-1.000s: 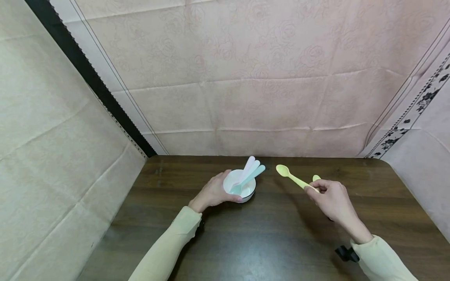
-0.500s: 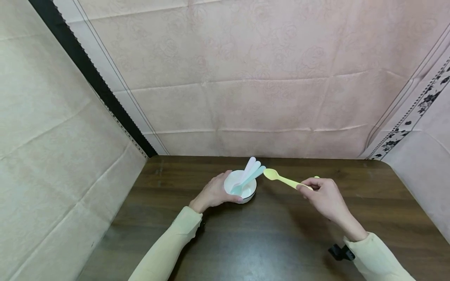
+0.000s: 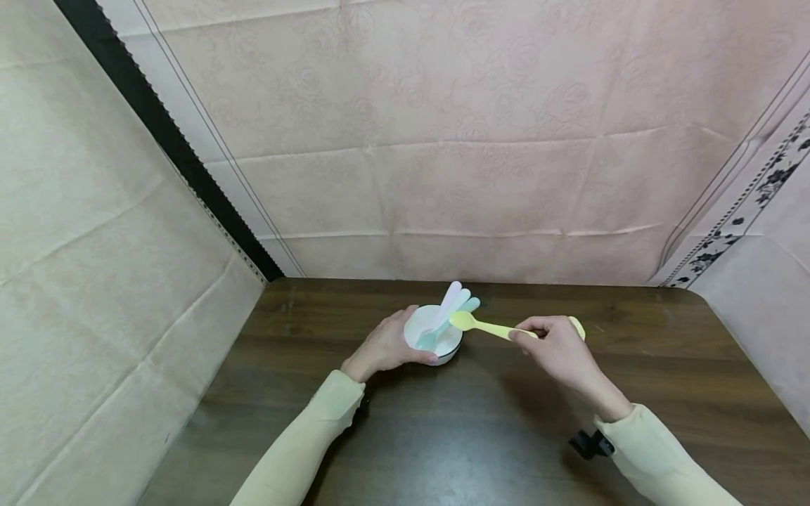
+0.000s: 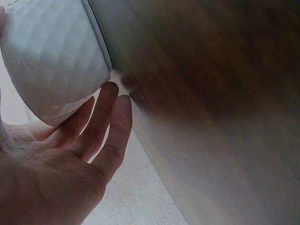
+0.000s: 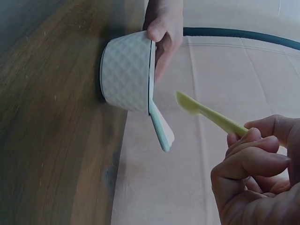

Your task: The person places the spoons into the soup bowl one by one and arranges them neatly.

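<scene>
My left hand (image 3: pixel 384 344) grips a small white bowl (image 3: pixel 416 323), thumb at its near rim and fingers around its far side. In the left wrist view the bowl (image 4: pixel 51 58) shows a quilted outer wall. A lilac spoon (image 3: pixel 451 296), a pale blue spoon (image 3: pixel 463 298) and a teal spoon (image 3: pixel 472 304) lean in it, handles over the far right rim. My right hand (image 3: pixel 563 355) pinches a yellow spoon (image 3: pixel 493 329) by its handle, its bowl end pointing left. In the right wrist view that yellow spoon (image 5: pixel 218 119) hangs apart from the white bowl (image 5: pixel 125 72).
A second yellow spoon (image 3: pixel 577 328) lies on the table just beyond my right hand, partly hidden by it. The dark wooden table (image 3: pixel 443 436) ends at a pale cloth backdrop (image 3: pixel 468 211). A black device (image 3: pixel 591 445) is strapped at my right wrist.
My right hand has moved left with the yellow spoon, bringing its tip in front of the white bowl's right rim in the head view. The left hand and bowl have stayed nearly still.
</scene>
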Available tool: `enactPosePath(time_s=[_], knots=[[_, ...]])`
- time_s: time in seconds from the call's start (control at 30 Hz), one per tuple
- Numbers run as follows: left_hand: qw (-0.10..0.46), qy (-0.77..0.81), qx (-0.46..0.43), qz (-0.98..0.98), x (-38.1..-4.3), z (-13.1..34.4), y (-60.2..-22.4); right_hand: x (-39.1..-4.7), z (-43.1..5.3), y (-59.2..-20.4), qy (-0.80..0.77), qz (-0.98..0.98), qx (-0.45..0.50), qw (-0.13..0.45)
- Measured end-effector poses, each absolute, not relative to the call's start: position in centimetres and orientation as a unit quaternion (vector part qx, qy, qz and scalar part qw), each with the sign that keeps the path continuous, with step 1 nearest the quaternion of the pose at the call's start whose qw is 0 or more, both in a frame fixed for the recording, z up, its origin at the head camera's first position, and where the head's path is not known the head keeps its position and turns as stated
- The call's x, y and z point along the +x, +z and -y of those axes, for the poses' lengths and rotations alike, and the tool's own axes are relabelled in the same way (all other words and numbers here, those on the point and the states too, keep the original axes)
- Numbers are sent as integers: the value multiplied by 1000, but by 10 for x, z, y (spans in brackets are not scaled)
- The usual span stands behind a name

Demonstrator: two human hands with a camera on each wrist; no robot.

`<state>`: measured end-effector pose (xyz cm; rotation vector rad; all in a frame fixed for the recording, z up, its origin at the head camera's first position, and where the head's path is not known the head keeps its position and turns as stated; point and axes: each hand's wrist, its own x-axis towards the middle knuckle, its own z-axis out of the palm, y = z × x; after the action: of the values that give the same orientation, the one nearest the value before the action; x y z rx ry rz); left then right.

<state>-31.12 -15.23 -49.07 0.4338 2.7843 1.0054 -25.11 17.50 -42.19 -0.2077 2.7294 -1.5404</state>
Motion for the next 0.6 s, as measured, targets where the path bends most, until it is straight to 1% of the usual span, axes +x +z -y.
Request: enactPosePath(time_s=[0.23,0.6], knots=[[79,334,141,-929,-311,152,-491,-261,-164,-426,-495,-866,-69,26],[76,336,149,-927,-312,153,-491,-272,-151,-429,-487,-868,-90,45]])
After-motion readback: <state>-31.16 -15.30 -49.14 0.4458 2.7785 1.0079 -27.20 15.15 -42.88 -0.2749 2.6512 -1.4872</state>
